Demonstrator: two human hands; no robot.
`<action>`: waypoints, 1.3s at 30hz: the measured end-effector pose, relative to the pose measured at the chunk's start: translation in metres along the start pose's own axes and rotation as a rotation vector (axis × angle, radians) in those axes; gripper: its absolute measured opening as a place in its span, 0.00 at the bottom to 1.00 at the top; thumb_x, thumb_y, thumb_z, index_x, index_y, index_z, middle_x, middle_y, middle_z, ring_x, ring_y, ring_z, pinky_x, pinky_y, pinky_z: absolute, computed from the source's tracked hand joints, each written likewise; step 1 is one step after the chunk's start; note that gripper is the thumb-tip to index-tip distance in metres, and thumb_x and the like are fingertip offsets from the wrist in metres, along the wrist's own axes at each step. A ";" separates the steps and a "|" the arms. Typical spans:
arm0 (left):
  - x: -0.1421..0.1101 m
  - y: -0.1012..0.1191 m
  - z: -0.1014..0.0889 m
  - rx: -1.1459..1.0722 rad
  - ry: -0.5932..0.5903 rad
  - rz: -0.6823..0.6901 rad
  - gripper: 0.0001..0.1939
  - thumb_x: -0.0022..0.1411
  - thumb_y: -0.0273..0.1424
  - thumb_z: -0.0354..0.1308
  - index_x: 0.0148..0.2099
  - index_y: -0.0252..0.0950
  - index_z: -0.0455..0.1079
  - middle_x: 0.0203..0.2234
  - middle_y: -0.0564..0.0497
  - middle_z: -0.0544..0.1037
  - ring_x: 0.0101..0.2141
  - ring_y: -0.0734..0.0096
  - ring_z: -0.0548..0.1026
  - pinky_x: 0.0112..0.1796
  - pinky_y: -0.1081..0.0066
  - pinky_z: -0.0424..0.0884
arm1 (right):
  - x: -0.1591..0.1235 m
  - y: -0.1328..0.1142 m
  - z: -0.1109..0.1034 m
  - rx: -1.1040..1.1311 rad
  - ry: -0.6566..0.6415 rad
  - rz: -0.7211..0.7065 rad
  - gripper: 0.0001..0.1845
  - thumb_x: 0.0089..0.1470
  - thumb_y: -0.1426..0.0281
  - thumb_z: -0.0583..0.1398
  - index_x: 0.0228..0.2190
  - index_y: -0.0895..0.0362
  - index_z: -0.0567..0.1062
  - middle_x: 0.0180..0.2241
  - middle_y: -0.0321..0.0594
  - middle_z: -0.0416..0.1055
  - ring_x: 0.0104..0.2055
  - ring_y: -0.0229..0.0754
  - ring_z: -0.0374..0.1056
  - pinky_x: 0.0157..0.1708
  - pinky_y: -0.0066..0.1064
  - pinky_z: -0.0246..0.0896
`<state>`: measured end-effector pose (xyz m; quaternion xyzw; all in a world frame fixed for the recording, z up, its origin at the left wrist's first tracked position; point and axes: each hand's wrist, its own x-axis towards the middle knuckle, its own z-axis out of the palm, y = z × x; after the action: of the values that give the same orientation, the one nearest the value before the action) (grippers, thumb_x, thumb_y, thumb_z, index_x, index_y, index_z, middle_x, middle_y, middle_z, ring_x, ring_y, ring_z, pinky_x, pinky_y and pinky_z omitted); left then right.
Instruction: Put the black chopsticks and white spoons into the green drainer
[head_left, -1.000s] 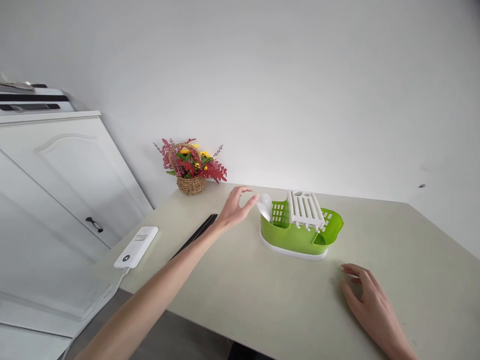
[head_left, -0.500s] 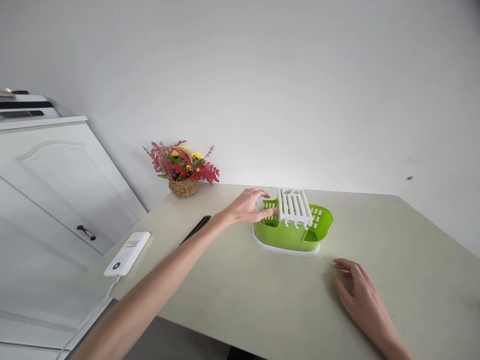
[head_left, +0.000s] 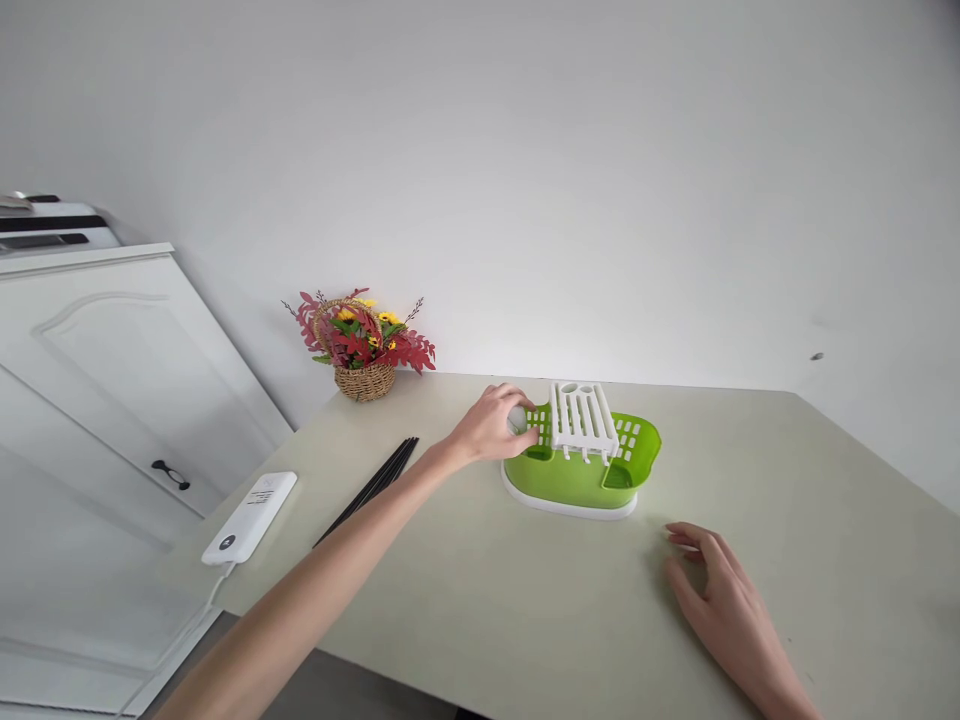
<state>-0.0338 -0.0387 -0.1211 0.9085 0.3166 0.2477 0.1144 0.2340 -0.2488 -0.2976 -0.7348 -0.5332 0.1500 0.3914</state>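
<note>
My left hand [head_left: 491, 428] reaches to the left end of a green plastic utensil caddy [head_left: 559, 485]. Its thumb and fingers curl around a pale, rounded thing [head_left: 517, 420], whose kind I cannot make out because the hand partly covers it. Across the caddy's middle sits a white slotted rack [head_left: 583, 420] with small hooks along its front edge. The caddy has perforated end compartments and stands on a white base tray. My right hand [head_left: 724, 605] rests on the table to the right of the caddy, fingers loosely bent and apart, holding nothing.
Black chopsticks [head_left: 375, 485] lie left of my left forearm. Farther left is a white power bank [head_left: 251, 518] with a cable. A wicker basket of artificial flowers [head_left: 365, 382] stands by the wall. A white cabinet [head_left: 112, 400] flanks the table [head_left: 480, 600].
My left thumb has drawn back from near the rack, and the fingers have closed more around the pale thing. More of the chopsticks shows. My right hand has stayed put.
</note>
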 end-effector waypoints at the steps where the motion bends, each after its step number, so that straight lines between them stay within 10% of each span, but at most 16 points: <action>1: 0.000 0.000 0.000 -0.007 0.001 -0.011 0.15 0.60 0.35 0.62 0.48 0.38 0.77 0.49 0.44 0.78 0.54 0.54 0.75 0.58 0.57 0.70 | 0.000 0.000 0.000 0.000 0.001 -0.002 0.20 0.61 0.55 0.53 0.51 0.48 0.69 0.55 0.43 0.72 0.52 0.50 0.72 0.45 0.40 0.68; 39: 0.013 0.004 0.025 0.012 0.203 -0.047 0.06 0.63 0.28 0.58 0.32 0.38 0.72 0.31 0.50 0.80 0.33 0.67 0.78 0.37 0.68 0.72 | 0.000 -0.002 0.001 -0.001 -0.027 -0.036 0.18 0.61 0.57 0.53 0.51 0.48 0.69 0.55 0.42 0.71 0.55 0.50 0.70 0.48 0.41 0.67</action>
<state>-0.0098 -0.0348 -0.1365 0.8717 0.3494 0.3337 0.0821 0.2316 -0.2482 -0.2968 -0.7231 -0.5518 0.1527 0.3865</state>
